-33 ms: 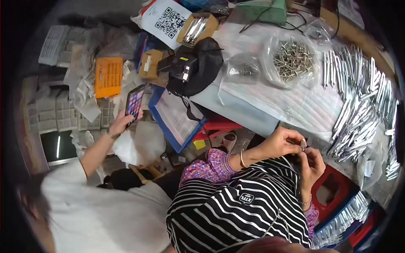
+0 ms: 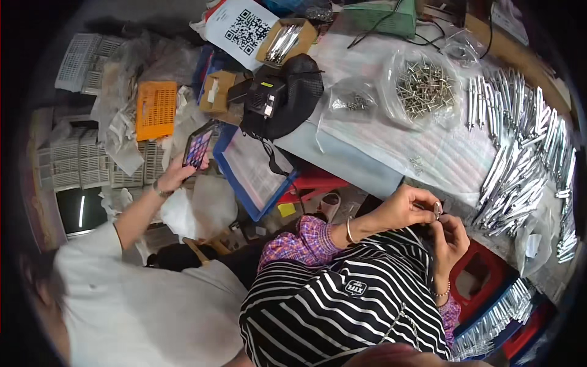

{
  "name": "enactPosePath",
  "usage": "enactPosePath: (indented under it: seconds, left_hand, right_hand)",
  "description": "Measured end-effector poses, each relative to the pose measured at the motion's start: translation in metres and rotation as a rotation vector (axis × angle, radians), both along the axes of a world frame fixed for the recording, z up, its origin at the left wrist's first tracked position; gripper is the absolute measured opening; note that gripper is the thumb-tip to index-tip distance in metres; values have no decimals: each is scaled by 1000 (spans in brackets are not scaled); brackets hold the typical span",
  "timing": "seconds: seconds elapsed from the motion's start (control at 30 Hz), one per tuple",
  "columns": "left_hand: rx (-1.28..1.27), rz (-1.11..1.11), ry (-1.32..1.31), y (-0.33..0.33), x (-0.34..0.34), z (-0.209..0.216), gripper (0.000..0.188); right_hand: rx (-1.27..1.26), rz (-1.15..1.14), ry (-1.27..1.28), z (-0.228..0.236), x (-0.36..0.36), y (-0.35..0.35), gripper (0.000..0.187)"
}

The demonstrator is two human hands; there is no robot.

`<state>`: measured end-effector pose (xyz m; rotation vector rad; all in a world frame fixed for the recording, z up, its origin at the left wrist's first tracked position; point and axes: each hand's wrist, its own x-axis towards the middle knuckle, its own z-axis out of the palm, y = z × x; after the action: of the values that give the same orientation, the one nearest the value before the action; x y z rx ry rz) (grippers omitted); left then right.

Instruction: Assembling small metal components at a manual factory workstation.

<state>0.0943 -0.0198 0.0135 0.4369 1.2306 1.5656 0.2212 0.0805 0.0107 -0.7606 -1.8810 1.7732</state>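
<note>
Phone has tilted slightly.
Our left fingers and right fingers pinch small metal piece — likely light, stiff, slick; grip edges.

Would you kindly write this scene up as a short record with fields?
Left hand: fingertips pinching a small metal piece
Right hand: fingertips also on that piece
On the table: clear plastic bag holding metal fasteners
Table's right side: loose pile of shiny metal strips
Co-worker's hand: holding a phone
</note>
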Motion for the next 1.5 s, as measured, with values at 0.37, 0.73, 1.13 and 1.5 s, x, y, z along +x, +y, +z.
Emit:
enactPosePath:
  seconds: [0.37, 0.73, 1.13, 1.5]
  left_hand:
    - [55, 129, 337, -3, 3, 12, 14]
    - [2, 142, 500, -9, 1, 18, 14]
    - [38, 180, 350, -4, 2, 6, 16]
    - [74, 203, 286, -8, 7, -1, 19]
  right_hand:
    - [-188, 20, 58, -5, -2, -3, 9]
    - [-174, 97, 89, 4, -10, 1, 11]
    - [-270, 54, 64, 1, -10, 2, 12]
    - [-292, 47, 74, 3, -7, -4, 13]
